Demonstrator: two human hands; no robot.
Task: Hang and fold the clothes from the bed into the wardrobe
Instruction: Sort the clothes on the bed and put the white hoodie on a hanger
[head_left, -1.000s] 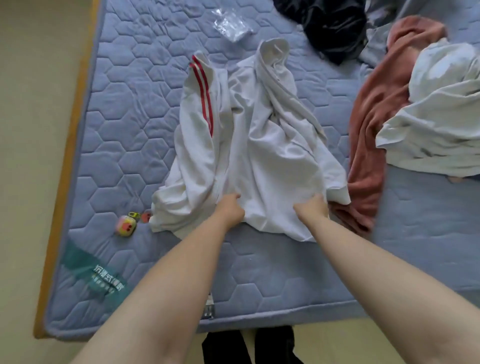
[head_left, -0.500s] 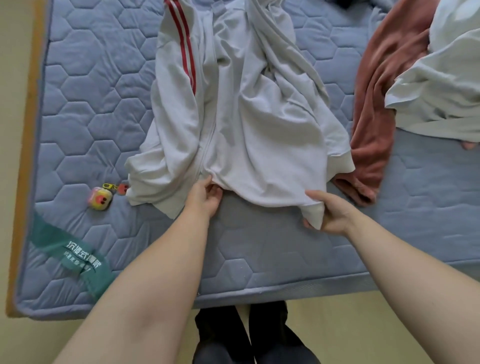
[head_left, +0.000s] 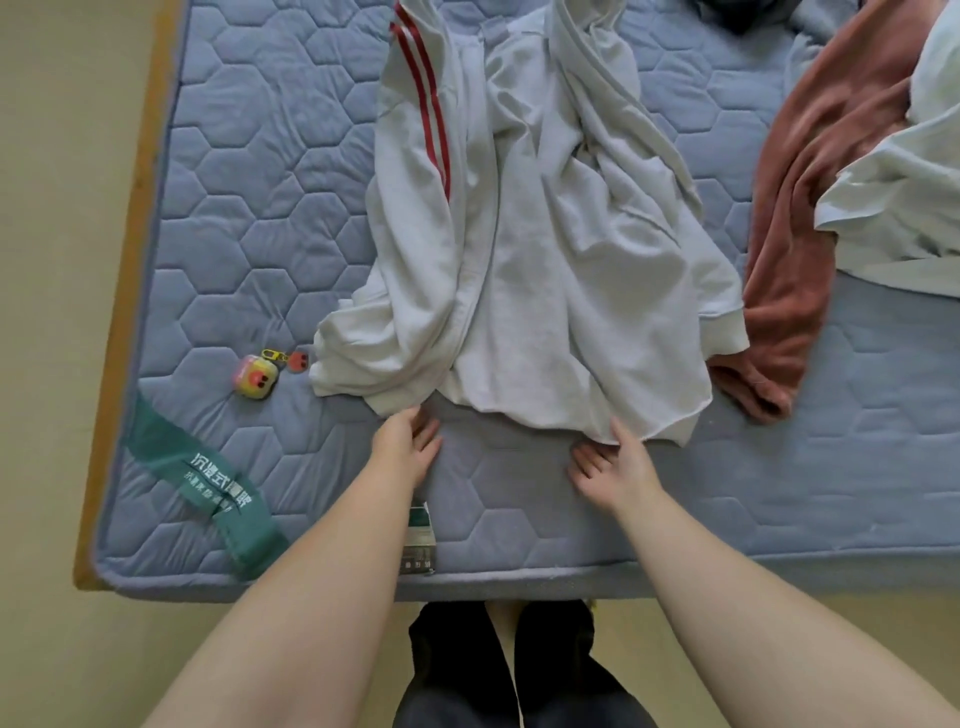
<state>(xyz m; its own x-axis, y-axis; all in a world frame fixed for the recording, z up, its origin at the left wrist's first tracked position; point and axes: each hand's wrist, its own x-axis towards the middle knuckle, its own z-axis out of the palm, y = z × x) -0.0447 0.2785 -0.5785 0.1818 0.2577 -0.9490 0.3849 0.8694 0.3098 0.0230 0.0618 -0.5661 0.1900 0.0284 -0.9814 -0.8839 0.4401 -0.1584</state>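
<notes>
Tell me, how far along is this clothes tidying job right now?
Early days: nothing looks folded or hung. In hand: the white jacket lies spread on the mattress, left hand and right hand open at its hem. Left: folding it, plus the rust-coloured garment, the pale garment overlapping it and a dark garment at the top edge. No wardrobe in view.
</notes>
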